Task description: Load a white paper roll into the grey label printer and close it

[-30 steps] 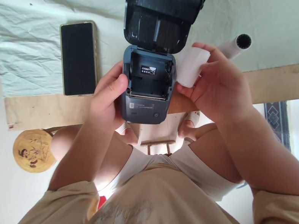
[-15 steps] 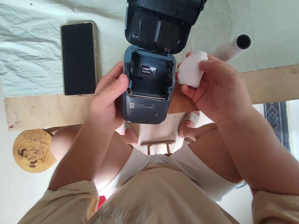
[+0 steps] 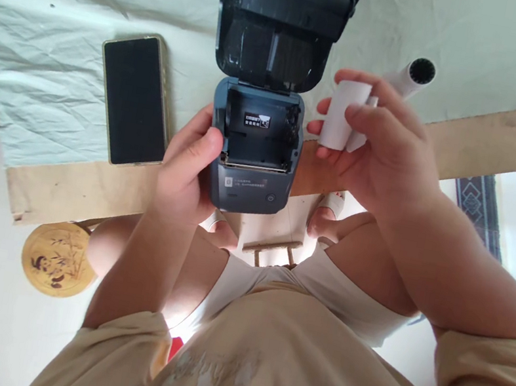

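We see a small dark printer [image 3: 253,146] at the near edge of the counter [image 3: 498,132], which is a wooden board covered with a pale wrinkled cloth [image 3: 57,84]. Its lid [image 3: 281,21] stands open and leans away from us, so the empty paper bay [image 3: 259,130] faces up. Our left hand [image 3: 187,170] is closed around the left side of the printer body, with the thumb on the upper left corner of the bay. Our right hand [image 3: 380,151] grips a white paper roll [image 3: 344,115] between the thumb and the fingers, and the roll is in the air, not touching the printer. The roll is just beside the right wall of the bay and a little higher than it, so the bay lies to the left of the right hand and slightly below. The long axis of the roll is now almost upright in the picture, pointing from the near edge toward the far side, while the bay is longer from left to right; in our judgement these two axes do not match yet. The right hand is clearly the nearer one to the roll. On the cloth, a phone [image 3: 133,99] lies screen up to the left of the printer, and a white tube [image 3: 408,76] lies behind the right hand, toward the far right.
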{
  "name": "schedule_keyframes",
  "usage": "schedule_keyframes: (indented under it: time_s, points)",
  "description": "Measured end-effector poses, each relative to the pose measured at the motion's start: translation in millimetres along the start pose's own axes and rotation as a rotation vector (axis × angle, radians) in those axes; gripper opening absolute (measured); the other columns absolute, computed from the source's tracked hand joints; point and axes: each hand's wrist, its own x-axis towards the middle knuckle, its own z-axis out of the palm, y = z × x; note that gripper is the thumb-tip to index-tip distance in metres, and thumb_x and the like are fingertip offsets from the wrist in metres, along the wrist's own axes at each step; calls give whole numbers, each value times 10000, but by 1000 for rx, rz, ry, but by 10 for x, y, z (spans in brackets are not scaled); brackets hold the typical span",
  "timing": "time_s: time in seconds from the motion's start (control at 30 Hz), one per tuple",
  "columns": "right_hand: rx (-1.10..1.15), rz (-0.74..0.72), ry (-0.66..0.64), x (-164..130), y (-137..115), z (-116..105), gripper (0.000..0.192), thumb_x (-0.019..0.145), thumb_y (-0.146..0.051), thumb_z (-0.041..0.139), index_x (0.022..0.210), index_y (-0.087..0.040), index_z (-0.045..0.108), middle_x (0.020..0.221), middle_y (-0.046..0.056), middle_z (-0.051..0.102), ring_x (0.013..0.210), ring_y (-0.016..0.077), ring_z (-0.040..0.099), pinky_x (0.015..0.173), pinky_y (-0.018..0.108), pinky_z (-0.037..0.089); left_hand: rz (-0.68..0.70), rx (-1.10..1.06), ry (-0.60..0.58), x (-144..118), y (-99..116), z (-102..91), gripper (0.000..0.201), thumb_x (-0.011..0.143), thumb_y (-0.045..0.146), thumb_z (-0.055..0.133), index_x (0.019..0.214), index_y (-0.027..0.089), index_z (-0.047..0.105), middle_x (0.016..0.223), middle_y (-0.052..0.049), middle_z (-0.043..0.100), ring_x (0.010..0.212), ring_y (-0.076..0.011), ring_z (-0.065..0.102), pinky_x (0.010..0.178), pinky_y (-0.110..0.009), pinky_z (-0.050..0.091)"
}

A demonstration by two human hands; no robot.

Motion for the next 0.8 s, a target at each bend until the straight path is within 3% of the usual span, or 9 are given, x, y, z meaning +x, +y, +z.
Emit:
schedule_keyframes:
  time_s: [0.07, 0.13, 0.17, 0.23, 0.3, 0.43, 0.53, 0.63, 0.8]
  points:
    - [-248, -236, 28, -83, -49, 28, 354, 837, -257, 598, 1183, -321, 558, 1246, -24, 583, 901, 98, 655, 634, 203, 581, 2, 20, 16, 0, -2, 3, 344, 916, 397, 570, 1098, 125, 676, 1023, -39, 744, 928, -185, 733, 984, -365, 563]
    - [-591, -442, 26, -175, -98, 61, 393, 904, -288, 534, 1284, -386, 522, 1465, -87, 435, 1065, 116, 631, 804, 263, 623, -5, 35, 24, 1, -2, 10, 352, 907, 416, 582, 1098, 135, 675, 1016, -44, 736, 977, -205, 725, 979, -370, 558]
    - [-766, -535, 13, -211, -114, 81, 395, 938, -328, 495, 1324, -410, 502, 1491, -108, 402, 1163, 131, 591, 924, 295, 615, -6, 41, 29, 1, 0, 14, 354, 904, 418, 586, 1097, 134, 674, 1010, -49, 730, 1005, -215, 719, 976, -370, 553]
    - [-1025, -712, -33, -246, -117, 128, 388, 970, -382, 443, 1353, -417, 497, 1418, -88, 474, 1267, 148, 514, 1096, 333, 545, -3, 48, 32, -1, 8, 24, 361, 900, 418, 595, 1092, 122, 672, 995, -54, 719, 1000, -205, 711, 933, -337, 552]
    - [-1103, -833, -80, -232, -85, 190, 373, 973, -392, 430, 1333, -400, 527, 1305, -55, 559, 1228, 150, 522, 1138, 340, 502, 3, 42, 37, -6, 17, 33, 312, 905, 391, 600, 1038, 122, 684, 953, -32, 711, 903, -144, 703, 822, -258, 547]
    - [-1160, -755, -32, -155, 5, 312, 335, 996, -374, 348, 1255, -392, 560, 1216, -59, 619, 1158, 129, 588, 1068, 323, 508, 28, 28, 60, -22, 23, 44, 227, 913, 344, 593, 948, 144, 694, 847, 20, 683, 790, -58, 648, 723, -163, 498]
    - [-1218, -742, 29, -110, 52, 329, 242, 991, -374, 367, 1141, -392, 557, 1171, -60, 640, 1137, 129, 609, 1009, 317, 516, 33, 58, 45, -30, 16, 40, 305, 903, 390, 599, 1040, 130, 681, 879, -4, 686, 825, -80, 647, 742, -181, 494]
    - [-1252, -777, -55, -66, 75, 292, 181, 947, -228, 407, 1016, -316, 549, 1178, -63, 652, 1108, 137, 629, 960, 323, 512, 29, 45, 30, -31, 10, 39, 292, 908, 373, 589, 1020, 113, 660, 870, -18, 668, 806, -92, 644, 738, -209, 484]
    - [-1256, -818, -94, -2, 73, 259, 200, 954, -253, 436, 839, -247, 600, 1129, -32, 666, 1097, 149, 608, 974, 341, 487, 21, 26, 26, -37, 14, 37, 289, 910, 355, 578, 1009, 90, 632, 893, -45, 658, 1009, -166, 674, 938, -286, 502]
